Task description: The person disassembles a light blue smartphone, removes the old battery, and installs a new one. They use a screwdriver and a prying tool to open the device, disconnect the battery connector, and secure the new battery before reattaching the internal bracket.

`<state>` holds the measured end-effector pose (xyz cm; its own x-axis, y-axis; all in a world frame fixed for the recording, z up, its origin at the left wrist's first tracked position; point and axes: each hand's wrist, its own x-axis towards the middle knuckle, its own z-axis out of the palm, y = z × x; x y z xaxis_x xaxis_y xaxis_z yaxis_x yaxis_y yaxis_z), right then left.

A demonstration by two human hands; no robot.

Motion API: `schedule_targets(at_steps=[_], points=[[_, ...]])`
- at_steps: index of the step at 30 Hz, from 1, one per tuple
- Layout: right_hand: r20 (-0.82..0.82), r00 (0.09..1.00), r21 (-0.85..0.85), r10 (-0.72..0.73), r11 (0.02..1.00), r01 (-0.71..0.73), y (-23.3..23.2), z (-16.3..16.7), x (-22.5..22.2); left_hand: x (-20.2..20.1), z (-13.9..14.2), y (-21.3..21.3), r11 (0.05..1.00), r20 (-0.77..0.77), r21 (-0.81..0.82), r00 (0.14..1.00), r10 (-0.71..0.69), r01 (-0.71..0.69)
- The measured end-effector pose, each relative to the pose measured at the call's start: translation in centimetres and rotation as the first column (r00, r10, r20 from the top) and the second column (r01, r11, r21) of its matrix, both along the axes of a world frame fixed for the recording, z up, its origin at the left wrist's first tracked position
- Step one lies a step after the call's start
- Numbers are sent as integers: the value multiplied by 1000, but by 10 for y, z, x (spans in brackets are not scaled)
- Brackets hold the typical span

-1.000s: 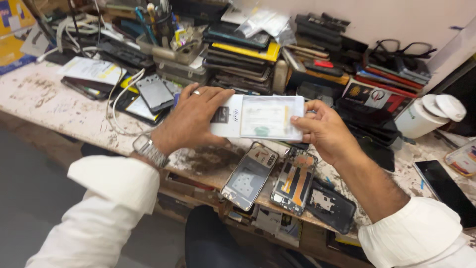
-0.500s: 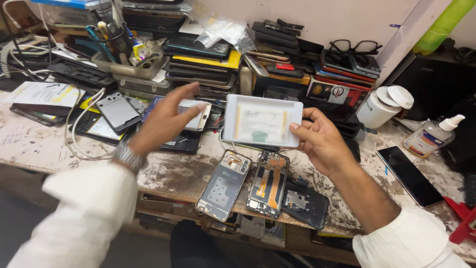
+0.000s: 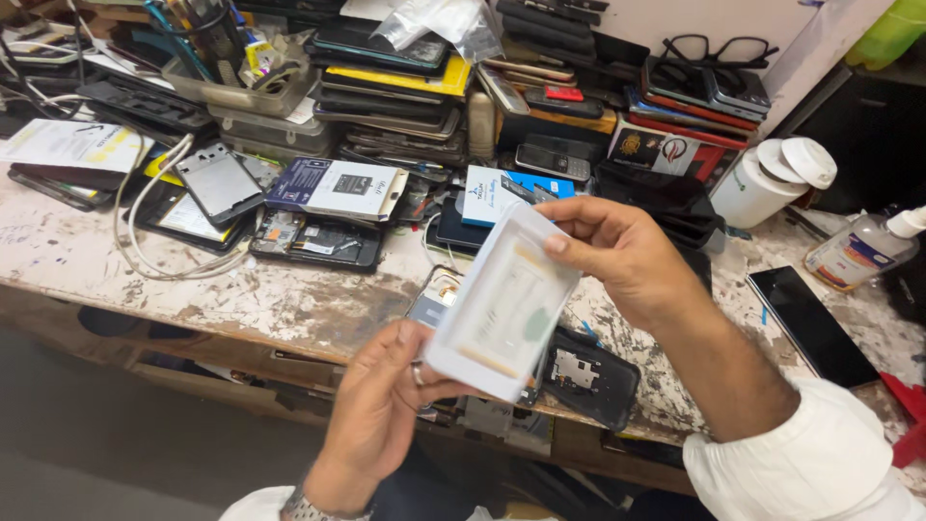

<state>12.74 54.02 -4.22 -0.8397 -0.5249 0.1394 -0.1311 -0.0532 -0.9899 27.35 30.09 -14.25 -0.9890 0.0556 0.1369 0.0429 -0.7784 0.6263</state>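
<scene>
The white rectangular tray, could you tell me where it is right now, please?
In the head view the white rectangular tray is centre frame, held tilted above the workbench edge between the left hand below and the right hand at its top.

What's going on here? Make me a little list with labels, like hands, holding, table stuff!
Left hand: grips the lower end of the white flat box from below.
Right hand: pinches the box's top end.
Box: tilted, held above the bench edge.
Under the box: an opened phone back, partly hidden.
Bench: worn, paint-stained.
Behind: stacked phones, white cable, eyeglasses, white tub.
</scene>
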Motion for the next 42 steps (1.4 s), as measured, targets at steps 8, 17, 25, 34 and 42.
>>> schedule_targets(at_steps=[8, 17, 25, 34, 42], points=[[49, 985, 210, 165, 963, -172, -34, 17, 18, -4, 30, 53, 885, -77, 305, 935, -345, 352], [-684, 709, 519, 173, 798, 306, -48, 18, 96, -20, 28, 52, 957, -51, 271, 992, 118, -100], [-580, 802, 623, 142, 712, 325, -48, 2, 97, -22, 17, 52, 928, 28, 272, 966, 258, -256], [-636, 769, 543, 57, 742, 394, -47, -2, 93, -18, 13, 30, 952, 3, 70, 955, 298, -298], [-559, 827, 571, 59, 751, 332, -43, 0, 90, -21, 10, 9, 961, -28, -211, 984, 175, -177]])
